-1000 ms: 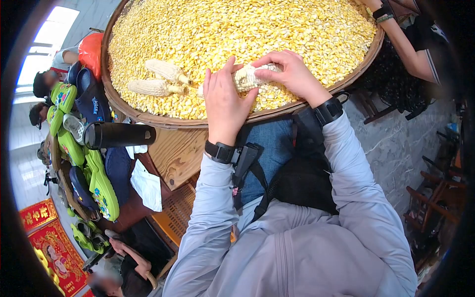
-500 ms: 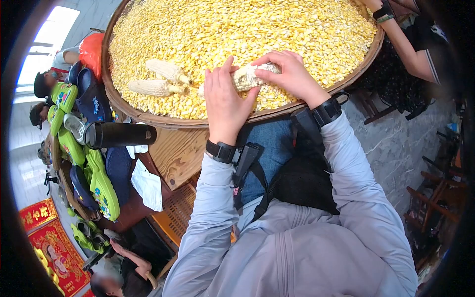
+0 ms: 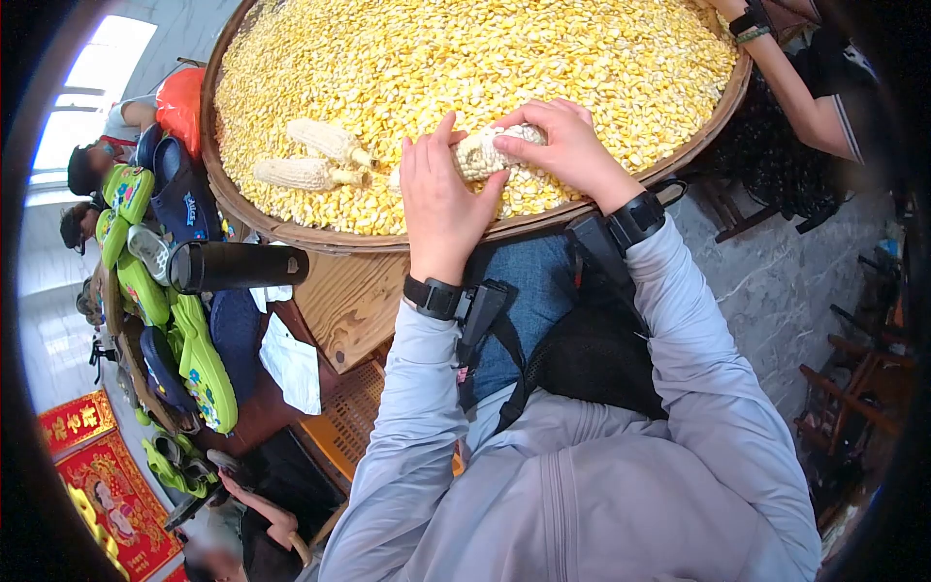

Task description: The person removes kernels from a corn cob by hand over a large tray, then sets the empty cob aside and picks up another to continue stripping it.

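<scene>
Hardly anything has moved: left hand [image 3: 441, 199] and right hand [image 3: 567, 150] still clasp the pale cob [image 3: 482, 152] over the tray [image 3: 320, 238]'s near rim, so the shelling seems mid-cob.

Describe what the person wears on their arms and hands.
Both arms are covered in long, loose fabric: a pale grey left sleeve and a pale grey right sleeve. Each wrist carries a broad band, a black left wristband and a black right wristband. The left hand and right hand are bare, without gloves.
</scene>
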`<state>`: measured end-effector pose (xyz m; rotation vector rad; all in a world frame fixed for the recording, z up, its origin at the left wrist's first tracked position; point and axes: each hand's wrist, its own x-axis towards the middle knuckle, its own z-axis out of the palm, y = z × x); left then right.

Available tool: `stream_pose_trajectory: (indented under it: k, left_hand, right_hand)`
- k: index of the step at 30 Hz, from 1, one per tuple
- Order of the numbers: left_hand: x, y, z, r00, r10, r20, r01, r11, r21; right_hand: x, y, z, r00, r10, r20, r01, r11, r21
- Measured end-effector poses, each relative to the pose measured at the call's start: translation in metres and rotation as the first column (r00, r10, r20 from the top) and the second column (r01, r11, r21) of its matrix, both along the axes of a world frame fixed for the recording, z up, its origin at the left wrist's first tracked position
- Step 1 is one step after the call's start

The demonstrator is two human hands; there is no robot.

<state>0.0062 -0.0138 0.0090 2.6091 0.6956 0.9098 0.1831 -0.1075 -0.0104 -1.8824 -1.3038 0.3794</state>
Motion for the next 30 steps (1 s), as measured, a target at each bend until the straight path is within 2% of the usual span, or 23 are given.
stream_pose_trajectory:
  k: [1,3,6,7,9,13,18,22,25,30]
  left_hand:
    - [0.0,0.0,-0.001,1.0,-0.003,0.0,0.003,1.0,0.0]
    - [0.0,0.001,-0.002,1.0,0.0,0.002,0.0,1.0,0.009]
    - [0.0,0.002,-0.002,1.0,-0.001,-0.016,0.001,1.0,0.014]
    - [0.0,0.002,-0.001,1.0,0.0,-0.016,0.0,1.0,0.014]
    - [-0.001,0.001,0.0,1.0,-0.005,0.004,0.005,1.0,-0.02]
    - [0.0,0.001,-0.001,1.0,-0.001,0.004,0.001,1.0,-0.01]
    - [0.0,0.002,-0.003,1.0,0.011,-0.016,-0.011,1.0,0.005]
    - [0.0,0.001,0.0,1.0,0.004,0.001,-0.004,1.0,-0.002]
    - [0.0,0.0,0.0,1.0,0.009,-0.005,-0.009,0.999,-0.045]
    - [0.001,0.001,-0.002,1.0,0.004,0.019,-0.004,1.0,0.016]
  right_hand:
    - [-0.003,-0.001,0.002,1.0,-0.003,0.0,0.003,1.0,0.0]
    - [-0.012,-0.003,0.007,0.987,-0.061,0.149,0.059,0.998,0.016]
    - [-0.016,-0.002,0.008,0.975,-0.087,0.206,0.086,0.996,0.016]
    - [-0.013,-0.002,0.006,0.975,-0.086,0.205,0.085,0.996,0.017]
    - [-0.005,-0.002,0.001,0.997,-0.033,0.065,0.033,0.999,0.015]
    - [-0.004,-0.001,-0.001,0.998,-0.018,0.062,0.015,0.999,0.041]
    - [-0.017,-0.002,0.013,0.975,-0.073,0.211,0.08,0.996,-0.025]
    - [-0.015,-0.003,0.01,0.976,-0.059,0.212,0.065,0.998,-0.018]
    - [-0.008,-0.002,0.001,0.989,-0.027,0.148,0.025,1.0,0.015]
    - [-0.002,-0.001,-0.004,0.999,0.007,0.052,-0.01,0.999,0.05]
